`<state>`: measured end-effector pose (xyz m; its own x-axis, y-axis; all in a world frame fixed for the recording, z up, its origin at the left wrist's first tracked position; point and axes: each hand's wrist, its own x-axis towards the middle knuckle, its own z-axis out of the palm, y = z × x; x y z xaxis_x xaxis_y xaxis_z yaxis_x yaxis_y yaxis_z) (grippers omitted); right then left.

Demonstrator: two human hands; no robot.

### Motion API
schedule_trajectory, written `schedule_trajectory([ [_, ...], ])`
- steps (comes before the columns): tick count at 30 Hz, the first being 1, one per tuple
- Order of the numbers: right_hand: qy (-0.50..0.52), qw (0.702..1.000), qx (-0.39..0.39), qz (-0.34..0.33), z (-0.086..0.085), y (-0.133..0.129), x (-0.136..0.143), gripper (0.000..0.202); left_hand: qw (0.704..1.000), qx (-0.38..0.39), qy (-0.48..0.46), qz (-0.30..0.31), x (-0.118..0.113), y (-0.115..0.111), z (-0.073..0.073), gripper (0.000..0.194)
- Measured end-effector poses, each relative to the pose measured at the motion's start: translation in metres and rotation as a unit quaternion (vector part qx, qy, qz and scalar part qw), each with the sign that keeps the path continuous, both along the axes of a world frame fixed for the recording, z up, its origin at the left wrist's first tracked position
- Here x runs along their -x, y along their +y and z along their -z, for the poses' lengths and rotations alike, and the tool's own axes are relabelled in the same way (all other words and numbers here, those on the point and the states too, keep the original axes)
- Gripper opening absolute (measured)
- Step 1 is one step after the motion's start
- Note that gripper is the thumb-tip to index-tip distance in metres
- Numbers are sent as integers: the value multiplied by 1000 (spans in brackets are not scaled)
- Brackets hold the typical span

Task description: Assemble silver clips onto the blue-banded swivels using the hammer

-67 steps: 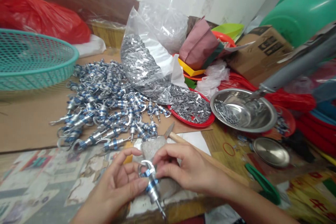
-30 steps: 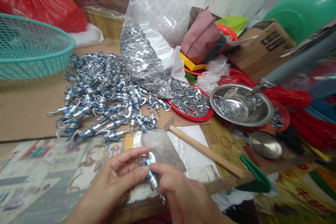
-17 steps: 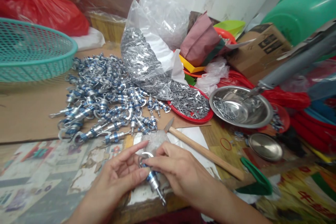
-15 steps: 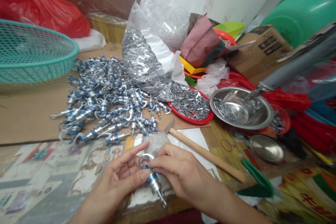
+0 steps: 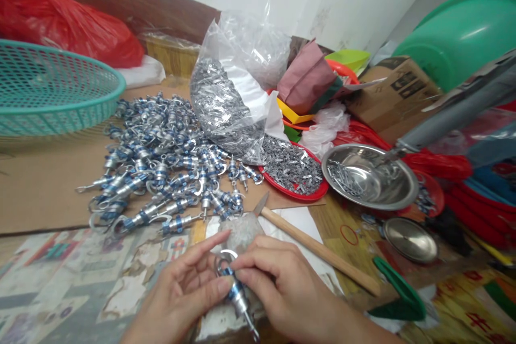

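In the head view, holds a silver-and-blue metal fitting [image 5: 238, 298] by the front edge of the surface [image 5: 328, 220], clamped between left hand [image 5: 183, 293] and right hand [image 5: 278, 279]. Has a wooden-handled tool [image 5: 318, 250] lying just beyond, and piled similar fittings [image 5: 157, 145] toward the back edge.
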<state>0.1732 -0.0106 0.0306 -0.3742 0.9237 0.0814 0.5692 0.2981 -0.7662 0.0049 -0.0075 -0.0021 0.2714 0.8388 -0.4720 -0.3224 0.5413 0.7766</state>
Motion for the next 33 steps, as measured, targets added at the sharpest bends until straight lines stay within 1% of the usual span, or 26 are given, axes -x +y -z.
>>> schedule_trajectory([
  [3,-13,999,-36,7,5,-2,4,21,1000,-10,0,5,0,0,1,58],
  [6,-31,998,-55,6,7,-1,9,23,1000,-9,1,-1,-1,-1,0,55],
  [9,0,998,-69,5,8,0,7,23,1000,-3,4,-8,-1,-1,-2,55],
  [11,48,995,-86,33,7,2,-6,22,1000,-4,4,-2,-2,-1,-2,58],
  [13,57,985,-129,101,8,4,-28,20,1000,-3,2,3,-2,0,-2,62],
  [14,27,978,-151,140,10,4,-42,18,1000,-3,4,3,-2,0,-2,63],
  [15,-24,971,-167,171,12,5,-56,16,1000,-5,9,-3,-2,0,-2,62],
  [16,-91,965,-165,184,16,5,-69,16,1000,-7,16,-9,-2,0,-2,60],
  [18,-215,953,-133,164,26,5,-89,23,999,-12,27,-14,-1,0,-1,57],
  [19,-256,949,-113,147,32,4,-94,24,999,-13,29,-13,-1,0,-1,57],
  [21,-284,946,-87,133,40,2,-98,17,1000,-13,23,-5,0,0,1,60],
  [23,-256,950,-96,153,40,-3,-95,13,1000,-17,16,0,0,0,2,62],
  [25,-209,953,-142,165,31,-12,-91,14,1000,-21,10,0,1,0,3,62],
  [26,-192,953,-174,155,24,-18,-90,19,1000,-18,7,1,1,0,3,62],
  [28,-187,952,-224,95,7,-32,-89,35,1000,-12,-4,4,1,0,4,64],
  [30,-203,945,-253,30,-6,-45,-89,50,1000,-8,-10,10,1,1,5,68],
  [31,-214,941,-263,9,-11,-49,-89,56,1000,-8,-10,12,1,1,4,68],
  [33,-238,932,-271,-27,-13,-55,-91,65,1000,-7,-6,10,1,0,3,68],
])
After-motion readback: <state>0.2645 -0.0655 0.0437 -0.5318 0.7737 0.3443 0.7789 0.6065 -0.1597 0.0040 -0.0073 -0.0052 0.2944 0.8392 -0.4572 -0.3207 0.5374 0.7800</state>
